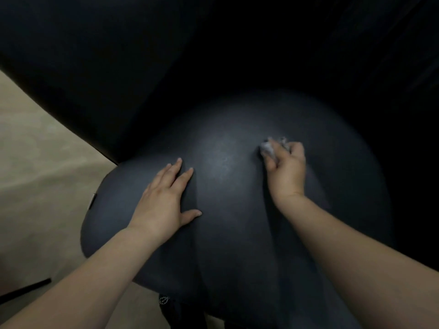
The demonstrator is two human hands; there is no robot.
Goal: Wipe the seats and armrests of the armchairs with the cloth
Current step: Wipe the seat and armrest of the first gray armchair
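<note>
A dark grey armchair seat cushion [228, 233] fills the middle of the head view, bulging toward me. My left hand [164, 200] lies flat on its left side, fingers straight and spread. My right hand [286, 172] grips a small crumpled whitish cloth [267, 147] and presses it onto the upper right part of the seat. Only a bit of the cloth shows past my fingers. A pale sheen [222, 160] marks the seat between my hands.
The black backrest and side of the armchair [166, 67] rise behind the seat and are very dark. Beige floor [35, 174] lies to the left. A thin dark bar [26, 289] crosses the floor at the lower left.
</note>
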